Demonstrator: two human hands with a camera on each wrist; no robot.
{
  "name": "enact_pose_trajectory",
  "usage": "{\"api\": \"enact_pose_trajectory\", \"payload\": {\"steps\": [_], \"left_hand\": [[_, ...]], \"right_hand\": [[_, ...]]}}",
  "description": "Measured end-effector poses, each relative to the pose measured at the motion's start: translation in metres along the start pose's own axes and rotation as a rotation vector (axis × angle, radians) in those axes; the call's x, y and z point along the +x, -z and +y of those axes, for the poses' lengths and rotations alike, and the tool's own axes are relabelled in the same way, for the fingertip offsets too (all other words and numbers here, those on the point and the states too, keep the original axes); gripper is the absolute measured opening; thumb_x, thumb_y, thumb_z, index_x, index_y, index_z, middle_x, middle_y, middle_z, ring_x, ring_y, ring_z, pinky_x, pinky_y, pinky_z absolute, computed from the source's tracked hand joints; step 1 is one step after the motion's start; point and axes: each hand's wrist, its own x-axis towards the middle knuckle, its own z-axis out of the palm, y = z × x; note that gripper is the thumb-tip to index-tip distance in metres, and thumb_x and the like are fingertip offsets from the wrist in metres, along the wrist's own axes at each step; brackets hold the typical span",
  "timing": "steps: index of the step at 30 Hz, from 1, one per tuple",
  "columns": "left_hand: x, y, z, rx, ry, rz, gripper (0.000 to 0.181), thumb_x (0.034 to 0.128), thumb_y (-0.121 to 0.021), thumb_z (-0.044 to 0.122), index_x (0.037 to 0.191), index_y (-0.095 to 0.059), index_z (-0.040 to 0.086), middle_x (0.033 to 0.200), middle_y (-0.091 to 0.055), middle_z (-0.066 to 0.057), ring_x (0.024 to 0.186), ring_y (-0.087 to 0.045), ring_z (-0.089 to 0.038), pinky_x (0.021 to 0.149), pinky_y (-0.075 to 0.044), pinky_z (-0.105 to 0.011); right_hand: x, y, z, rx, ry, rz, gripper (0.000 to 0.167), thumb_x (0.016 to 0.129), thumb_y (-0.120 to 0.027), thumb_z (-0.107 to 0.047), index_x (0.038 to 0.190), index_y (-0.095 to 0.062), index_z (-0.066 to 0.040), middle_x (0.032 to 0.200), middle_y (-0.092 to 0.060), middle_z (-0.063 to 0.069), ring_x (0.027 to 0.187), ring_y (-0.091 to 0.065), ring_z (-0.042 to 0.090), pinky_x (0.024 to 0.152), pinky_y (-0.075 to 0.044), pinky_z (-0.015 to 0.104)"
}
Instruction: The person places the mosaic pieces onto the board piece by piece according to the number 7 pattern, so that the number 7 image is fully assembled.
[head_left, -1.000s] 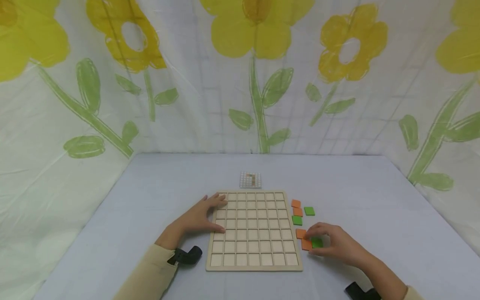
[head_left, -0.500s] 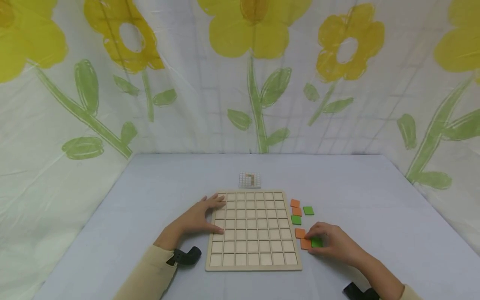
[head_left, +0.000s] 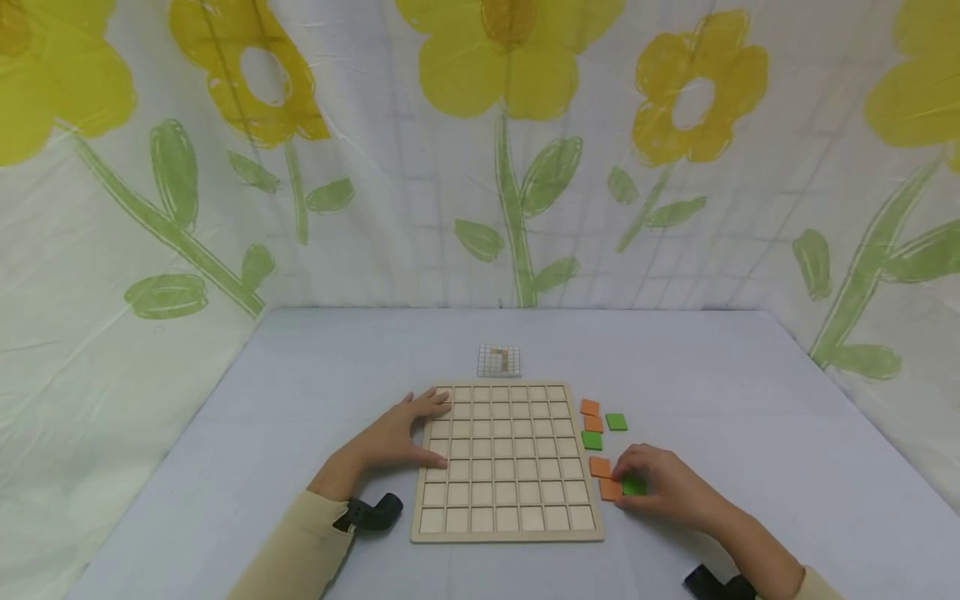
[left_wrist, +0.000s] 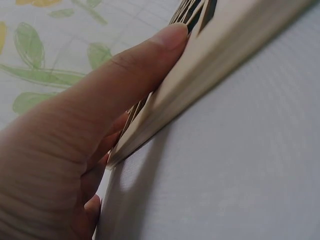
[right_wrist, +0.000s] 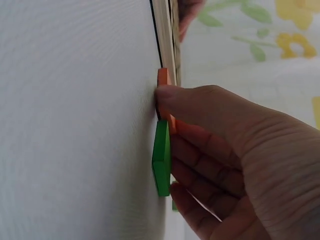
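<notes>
A light wooden grid board (head_left: 506, 537) with empty square cells lies flat on the white table. The left hand (head_left: 386, 433) rests on its left edge, thumb and fingers spread apart; in the left wrist view the thumb (left_wrist: 145, 60) lies on the board's rim (left_wrist: 200, 75). By the board's lower right, the right hand (head_left: 675, 492) pinches an orange tile (head_left: 610, 489) between thumb and fingertips, low on the table. A green tile (head_left: 634, 486) lies against it, under the curved fingers. In the right wrist view the thumb touches the orange tile (right_wrist: 163, 77), beside the green tile (right_wrist: 161, 160).
Another orange tile (head_left: 600, 467) is close to the right fingertips. Farther up along the board's right side lie two orange tiles (head_left: 590, 407) and two green tiles (head_left: 617, 422). A small card with a printed grid (head_left: 498, 361) sits behind the board. A flowered curtain (head_left: 375, 250) hangs beyond the table.
The right fingertips have shifted very slightly at the orange and green tiles. The left hand stays on the board, and the tiles lie essentially as before.
</notes>
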Motion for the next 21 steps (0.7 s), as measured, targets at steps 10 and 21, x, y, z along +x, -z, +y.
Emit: {"api": "enact_pose_trajectory", "payload": {"steps": [10, 21], "left_hand": [[-0.001, 0.001, 0.004, -0.039, 0.037, -0.005, 0.088, 0.0608, -0.081, 0.052, 0.133, -0.051, 0.013, 0.15, -0.035, 0.001, 0.144, -0.018, -0.024, 0.117, -0.017, -0.049], [-0.001, 0.002, 0.006, -0.042, 0.044, -0.009, 0.088, 0.0611, -0.082, 0.05, 0.134, -0.051, 0.011, 0.15, -0.035, -0.001, 0.144, -0.018, -0.025, 0.116, -0.021, -0.049]], "right_hand": [[0.006, 0.007, -0.005, 0.016, -0.028, -0.016, 0.021, 0.075, -0.077, -0.023, 0.092, -0.065, -0.018, 0.094, -0.067, -0.01, 0.094, -0.063, 0.015, 0.083, -0.054, 0.035], [0.025, 0.005, -0.011, 0.021, 0.051, 0.031, 0.019, 0.077, -0.075, -0.019, 0.094, -0.067, -0.019, 0.095, -0.067, -0.01, 0.095, -0.062, 0.014, 0.084, -0.053, 0.039]]}}
